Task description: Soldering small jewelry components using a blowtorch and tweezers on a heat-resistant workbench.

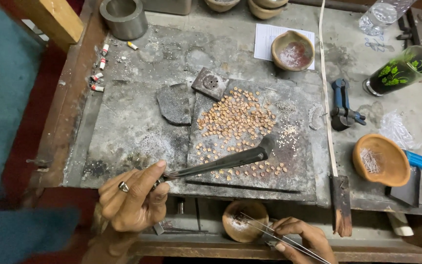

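The left hand point(132, 200), a ring on one finger, is closed around the handle of a dark flat spatula point(223, 162) whose blade lies over the copper-coloured pieces point(235, 120) scattered on the slate slab point(296, 166). The right hand point(304, 239), partly cut off by the lower edge, pinches thin tweezers point(269, 232) over a small clay bowl point(244, 221). Three more clay bowls are fully visible; the pieces are too many to count.

The right hand point(303, 238) and its tweezers point(289, 241) are cut off by the bottom edge.
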